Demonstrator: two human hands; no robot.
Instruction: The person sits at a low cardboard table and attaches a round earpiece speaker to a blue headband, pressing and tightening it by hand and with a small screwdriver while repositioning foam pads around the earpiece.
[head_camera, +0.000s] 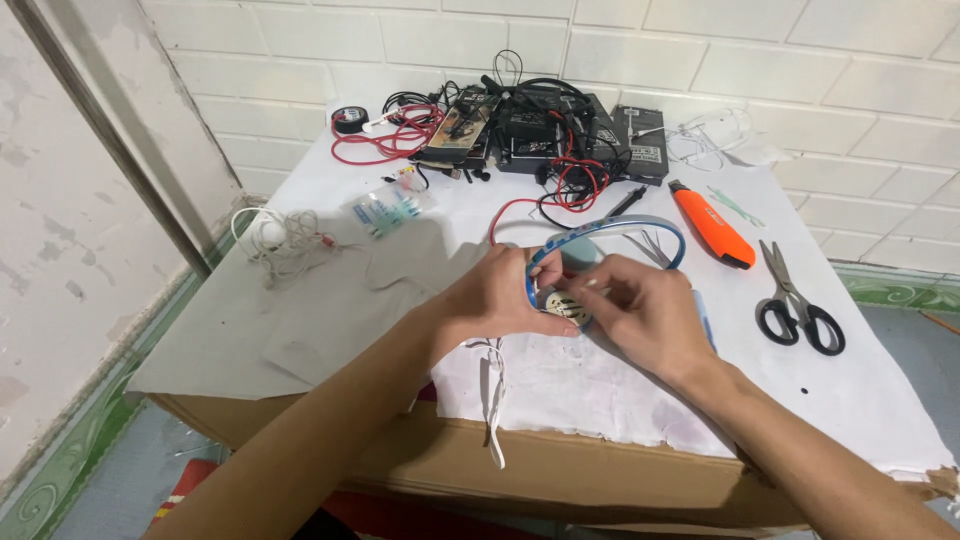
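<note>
Pinching blue strip (610, 226) w/ both hands, left hand (500, 295), right hand (645, 310).

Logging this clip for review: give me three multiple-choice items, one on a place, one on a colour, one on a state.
1. Where do the scissors lie?
A. right of the orange knife
B. beside the tape roll
C. on the floor

2. What colour is the strip looped above the hands?
A. red
B. blue
C. green

3. What are the hands doing?
A. resting flat
B. both on a small round part
C. cutting paper

Answers: 1 A, they lie at the table's right side; 2 B, the loop is blue; 3 B, left hand and right hand meet on it.
</note>
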